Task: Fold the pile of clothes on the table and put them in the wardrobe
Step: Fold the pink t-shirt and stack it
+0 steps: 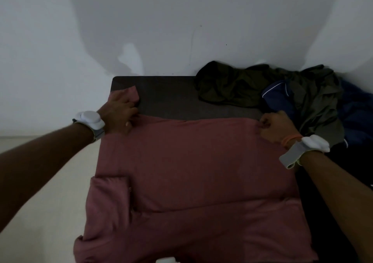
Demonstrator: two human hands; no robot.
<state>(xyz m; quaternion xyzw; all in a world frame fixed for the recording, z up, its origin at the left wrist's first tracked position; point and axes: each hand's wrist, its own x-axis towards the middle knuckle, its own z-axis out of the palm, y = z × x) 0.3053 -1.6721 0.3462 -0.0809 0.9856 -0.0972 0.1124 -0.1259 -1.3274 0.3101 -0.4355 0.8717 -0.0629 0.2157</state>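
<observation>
A pink garment (191,172) lies spread flat over the dark table (167,95), its near end hanging over the front edge. My left hand (118,114) grips its far left corner, where a small flap of pink cloth sticks up beyond the fingers. My right hand (275,126) is closed on the far right corner of the same far edge. A folded sleeve or flap (110,194) rests on the garment's near left side. Both wrists carry white bands.
A heap of unfolded clothes sits at the table's back right: a dark olive piece (228,85), a grey-green one (321,105) and a navy one with white piping (280,97). A pale wall (181,24) stands directly behind the table. Light floor (50,202) lies to the left.
</observation>
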